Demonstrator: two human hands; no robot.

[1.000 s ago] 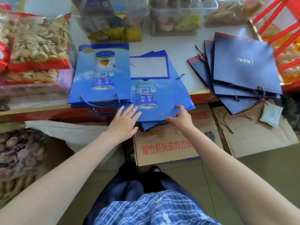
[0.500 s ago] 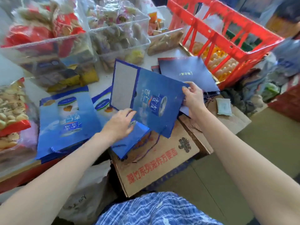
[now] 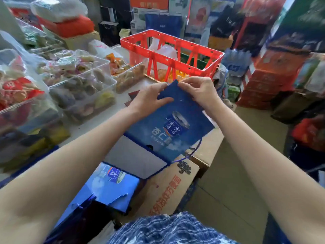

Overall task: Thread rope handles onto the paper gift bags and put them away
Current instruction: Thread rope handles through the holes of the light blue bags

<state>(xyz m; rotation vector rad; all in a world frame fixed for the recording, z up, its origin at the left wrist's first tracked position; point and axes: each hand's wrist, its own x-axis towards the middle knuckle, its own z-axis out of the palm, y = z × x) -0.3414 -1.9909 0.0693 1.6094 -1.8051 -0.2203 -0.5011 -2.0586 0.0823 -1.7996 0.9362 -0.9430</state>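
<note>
Blue paper gift bag [image 3: 174,124], flat-folded and printed with a can, is held up in mid-air in front of the person, above the near edge of the table [image 3: 98,120] and above a brown cardboard box [image 3: 168,187] with red lettering. Its far, top edge, with small punched holes visible just below it, lies between the two hands; its white folded base points down and toward the person. Left hand [image 3: 149,99] grips the bag's top left corner, thumb across the printed face and fingers curled behind. Right hand [image 3: 197,88] pinches at the bag's top edge with thumb and forefinger pressed together, remaining fingers curled; whether a rope end is between those fingertips cannot be told. A thin blue rope [image 3: 191,152] hangs from the bag's lower right side, looping down just above the box. A second blue bag [image 3: 109,184] of the same print lies flat below, near and to the left of the held one, partly under the left forearm. On the table to the left stand clear plastic tubs [image 3: 82,88] of snacks. A red plastic crate [image 3: 170,55] stands at the far end of the table, just beyond the hands. Stacked cartons fill the right and far background, blurred.
</note>
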